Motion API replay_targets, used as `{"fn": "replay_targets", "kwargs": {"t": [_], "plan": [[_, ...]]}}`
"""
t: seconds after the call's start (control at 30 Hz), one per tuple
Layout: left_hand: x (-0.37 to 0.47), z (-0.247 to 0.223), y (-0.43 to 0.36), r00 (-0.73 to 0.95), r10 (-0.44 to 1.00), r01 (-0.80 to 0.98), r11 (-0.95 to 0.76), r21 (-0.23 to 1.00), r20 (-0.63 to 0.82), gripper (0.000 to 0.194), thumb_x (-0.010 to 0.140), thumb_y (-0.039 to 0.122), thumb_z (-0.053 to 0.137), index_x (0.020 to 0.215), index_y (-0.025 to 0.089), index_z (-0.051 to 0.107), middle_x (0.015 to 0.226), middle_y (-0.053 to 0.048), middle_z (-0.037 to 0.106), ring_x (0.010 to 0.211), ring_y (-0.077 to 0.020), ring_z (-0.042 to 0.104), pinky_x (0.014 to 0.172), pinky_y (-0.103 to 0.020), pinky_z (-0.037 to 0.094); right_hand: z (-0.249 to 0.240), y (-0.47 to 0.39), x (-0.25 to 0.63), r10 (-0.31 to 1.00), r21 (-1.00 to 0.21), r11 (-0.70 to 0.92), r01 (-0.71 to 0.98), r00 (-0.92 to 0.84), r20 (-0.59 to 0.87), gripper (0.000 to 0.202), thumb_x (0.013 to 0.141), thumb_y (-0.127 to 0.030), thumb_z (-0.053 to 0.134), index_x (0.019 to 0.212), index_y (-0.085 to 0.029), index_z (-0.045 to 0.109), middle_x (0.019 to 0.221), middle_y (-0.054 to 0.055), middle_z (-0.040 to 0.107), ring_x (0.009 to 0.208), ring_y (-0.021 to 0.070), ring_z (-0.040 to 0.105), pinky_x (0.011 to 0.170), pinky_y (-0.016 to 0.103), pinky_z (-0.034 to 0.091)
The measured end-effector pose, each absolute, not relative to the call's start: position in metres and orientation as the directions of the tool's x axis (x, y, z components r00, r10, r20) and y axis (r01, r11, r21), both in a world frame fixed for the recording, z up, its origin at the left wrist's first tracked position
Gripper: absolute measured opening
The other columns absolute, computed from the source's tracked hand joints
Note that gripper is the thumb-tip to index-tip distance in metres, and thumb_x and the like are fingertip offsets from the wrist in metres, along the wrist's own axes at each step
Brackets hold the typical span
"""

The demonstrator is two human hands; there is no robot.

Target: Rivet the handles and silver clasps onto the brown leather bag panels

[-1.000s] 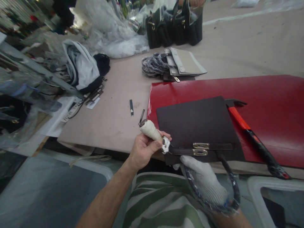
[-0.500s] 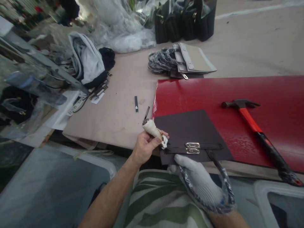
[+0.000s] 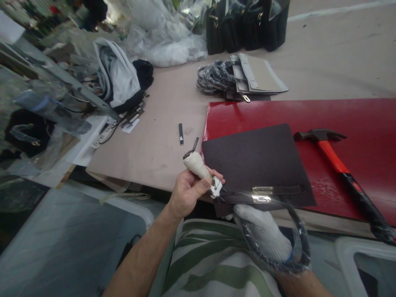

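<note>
My bare left hand (image 3: 188,190) is closed round a tool with a white-wrapped handle (image 3: 198,164). Its lower end, by the left edge of a dark brown leather panel (image 3: 247,159), shows a thin dark tip; its exact kind is unclear. My right hand (image 3: 262,231), in a white knit glove, grips the panel's near edge with the thumb on top and the fingers hidden beneath. Two metal buckle plates (image 3: 262,199) sit on straps along that edge. A plastic-wrapped bag handle (image 3: 301,231) loops from the panel round my right wrist.
A claw hammer (image 3: 332,156) lies on the red board (image 3: 365,123) to the right. Behind are wrapped handles (image 3: 213,76), beige panels (image 3: 262,76) and black bags (image 3: 244,27). A small dark cutter (image 3: 181,134) and a thin metal rod (image 3: 195,144) lie left of the board.
The leather panel has tilted, and its buckle plates now catch the light differently. My right hand has shifted slightly right with it. The left hand keeps its hold on the tool.
</note>
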State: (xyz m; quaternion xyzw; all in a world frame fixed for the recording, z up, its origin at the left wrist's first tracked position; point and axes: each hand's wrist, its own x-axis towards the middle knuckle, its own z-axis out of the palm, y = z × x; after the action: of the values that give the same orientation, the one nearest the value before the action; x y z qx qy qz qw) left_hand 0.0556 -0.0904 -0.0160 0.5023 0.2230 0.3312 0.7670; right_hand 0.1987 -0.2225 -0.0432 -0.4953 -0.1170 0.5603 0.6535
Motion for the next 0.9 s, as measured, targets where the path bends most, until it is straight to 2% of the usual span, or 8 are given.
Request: {"fn": "replay_targets", "kwargs": {"t": [0.13,0.3,0.47,0.63,0.7,0.77,0.83,0.9], "plan": [[0.054,-0.017,-0.091,0.687,0.726,-0.217,0.217,0.952,-0.008,0.030,0.091,0.039,0.076,0.104,0.012,0.071,0.103,-0.013,0.075,0.095,-0.0256,0.073,0.082,-0.032,0.060,-0.042,-0.220,0.194,0.858,-0.740,-0.093,-0.666,0.324,-0.399,0.022,0.069,-0.032,0.082,0.090,-0.025,0.079,0.092,0.003,0.076,0.097,0.0288,0.067,0.109,0.046,0.046],[0.052,-0.015,-0.089,0.695,0.719,-0.133,0.143,0.981,-0.011,0.031,0.092,0.040,0.074,0.104,0.011,0.072,0.101,-0.013,0.075,0.089,-0.0222,0.071,0.078,-0.029,0.058,-0.043,-0.216,0.190,0.862,-0.783,-0.015,-0.622,0.389,-0.326,0.036,0.072,-0.027,0.079,0.107,-0.027,0.078,0.101,0.002,0.076,0.109,0.0268,0.065,0.116,0.041,0.039],[0.053,-0.010,-0.087,0.702,0.711,-0.083,0.120,0.989,-0.027,0.034,0.092,0.042,0.074,0.104,0.010,0.072,0.098,-0.013,0.074,0.081,-0.0186,0.067,0.072,-0.026,0.056,-0.048,-0.217,0.192,0.844,-0.794,-0.071,-0.604,0.387,-0.370,0.036,0.071,-0.032,0.082,0.106,-0.025,0.078,0.095,0.004,0.076,0.102,0.0296,0.067,0.110,0.045,0.045],[0.055,-0.016,-0.087,0.689,0.724,-0.088,0.118,0.989,-0.025,0.032,0.091,0.041,0.075,0.103,0.011,0.072,0.099,-0.012,0.074,0.084,-0.0197,0.068,0.075,-0.027,0.056,-0.047,-0.218,0.194,0.869,-0.786,-0.091,-0.612,0.338,-0.363,0.021,0.076,-0.036,0.082,0.093,-0.025,0.077,0.088,0.004,0.075,0.103,0.0290,0.066,0.107,0.044,0.048],[0.056,-0.019,-0.087,0.679,0.733,-0.085,0.140,0.986,-0.046,0.034,0.090,0.042,0.075,0.102,0.011,0.072,0.097,-0.012,0.074,0.085,-0.0208,0.069,0.075,-0.028,0.056,-0.043,-0.218,0.195,0.851,-0.780,-0.116,-0.614,0.343,-0.397,0.022,0.073,-0.037,0.086,0.089,-0.025,0.075,0.083,0.003,0.074,0.094,0.0270,0.068,0.097,0.041,0.055],[0.057,-0.022,-0.087,0.668,0.741,-0.084,0.163,0.983,-0.066,0.035,0.089,0.043,0.077,0.101,0.011,0.071,0.096,-0.012,0.075,0.085,-0.0214,0.070,0.075,-0.028,0.057,-0.039,-0.219,0.195,0.823,-0.725,-0.185,-0.664,0.299,-0.484,0.029,0.069,-0.041,0.089,0.083,-0.022,0.073,0.073,0.002,0.069,0.073,0.0234,0.067,0.075,0.037,0.060],[0.057,-0.024,-0.088,0.657,0.751,-0.095,0.178,0.979,-0.073,0.035,0.088,0.043,0.078,0.101,0.011,0.071,0.096,-0.012,0.075,0.085,-0.0215,0.071,0.075,-0.028,0.057,-0.036,-0.220,0.195,0.798,-0.639,-0.271,-0.720,0.203,-0.567,0.037,0.066,-0.048,0.091,0.075,-0.019,0.069,0.061,0.001,0.063,0.055,0.0192,0.060,0.056,0.033,0.057],[0.058,-0.025,-0.089,0.647,0.758,-0.100,0.185,0.978,-0.077,0.036,0.088,0.043,0.078,0.102,0.011,0.070,0.096,-0.012,0.075,0.085,-0.0215,0.071,0.075,-0.028,0.058,-0.035,-0.220,0.195,0.775,-0.592,-0.325,-0.737,0.151,-0.613,0.044,0.065,-0.051,0.092,0.072,-0.017,0.066,0.057,0.001,0.060,0.049,0.0174,0.057,0.050,0.030,0.054]]}}
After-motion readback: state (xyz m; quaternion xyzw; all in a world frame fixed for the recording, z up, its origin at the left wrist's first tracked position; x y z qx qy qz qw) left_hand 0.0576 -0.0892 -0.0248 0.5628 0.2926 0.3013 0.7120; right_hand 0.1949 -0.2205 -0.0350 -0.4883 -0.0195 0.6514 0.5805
